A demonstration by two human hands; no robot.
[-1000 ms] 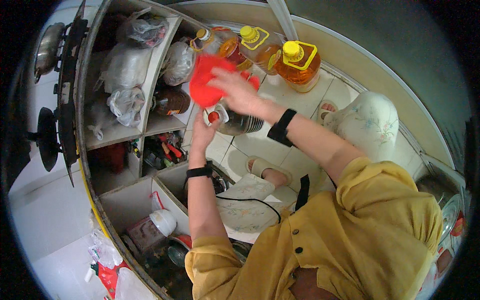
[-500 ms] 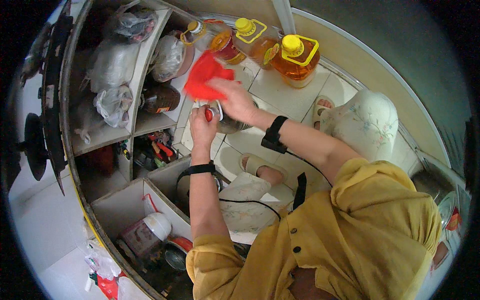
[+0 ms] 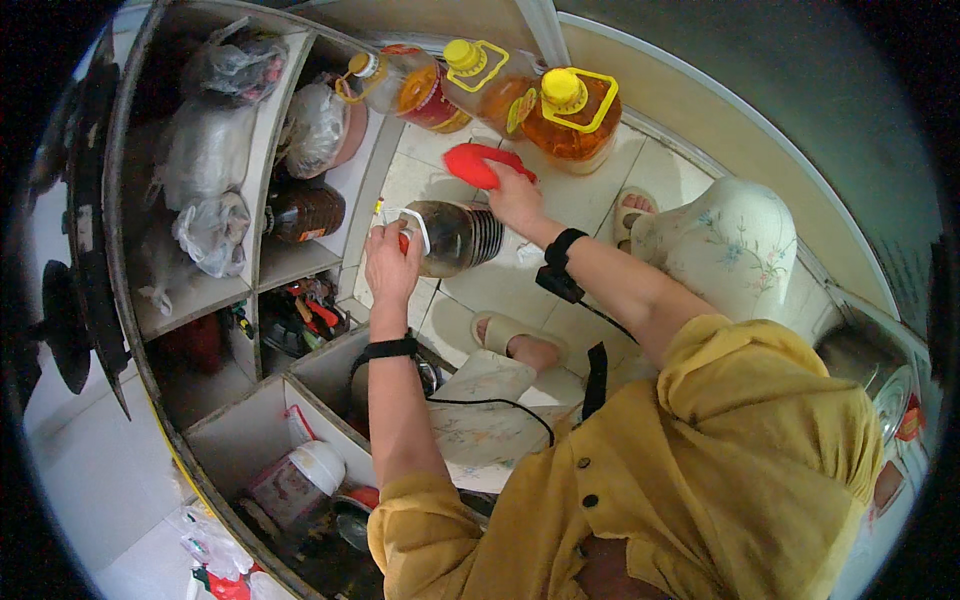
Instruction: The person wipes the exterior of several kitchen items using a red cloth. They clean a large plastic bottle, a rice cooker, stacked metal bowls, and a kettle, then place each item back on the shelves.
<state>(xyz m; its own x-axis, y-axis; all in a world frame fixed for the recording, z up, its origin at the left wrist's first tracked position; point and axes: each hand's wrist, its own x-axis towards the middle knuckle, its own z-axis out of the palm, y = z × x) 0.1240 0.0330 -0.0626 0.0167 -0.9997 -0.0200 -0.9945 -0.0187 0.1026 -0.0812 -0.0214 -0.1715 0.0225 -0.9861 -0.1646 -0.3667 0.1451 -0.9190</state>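
Observation:
My left hand is closed round the neck of a large clear plastic bottle, beside its red cap and white handle. The bottle is tilted well over, its ribbed base toward the right, with something dark inside. My right hand grips a red cloth above and beyond the bottle's base, apart from it. The cloth partly hides the fingers of that hand.
Beyond my hands stand several oil bottles with yellow caps, the nearest an amber oil bottle. Shelves on the left hold a dark brown jar and plastic bags. My slippered feet rest on the tiled floor.
My right hand has moved the red cloth right, away from the bottle's neck toward its base. The bottle lies more in view, with my left hand still at its neck.

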